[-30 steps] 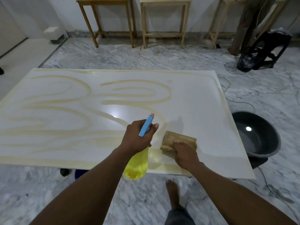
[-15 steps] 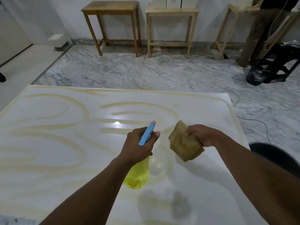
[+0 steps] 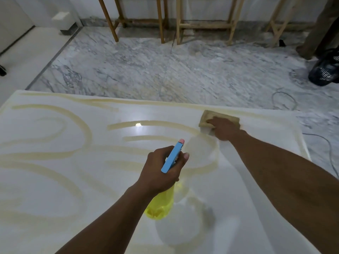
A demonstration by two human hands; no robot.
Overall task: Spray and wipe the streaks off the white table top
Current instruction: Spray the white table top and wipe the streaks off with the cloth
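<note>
The left grip (image 3: 161,169) holds the bottle (image 3: 161,204) above the surface (image 3: 55,180), fingers wrapped round its neck. The right grip (image 3: 223,128) presses flat on the sponge (image 3: 207,116) near the far right edge, among tan streaks (image 3: 86,132).

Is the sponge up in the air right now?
No, the sponge lies flat on the table with the right hand resting on top of it.

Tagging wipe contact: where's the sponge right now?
In the head view, the sponge lies flat on the table top near its far right edge, under the right hand, beyond the spray bottle in the left hand.
</note>
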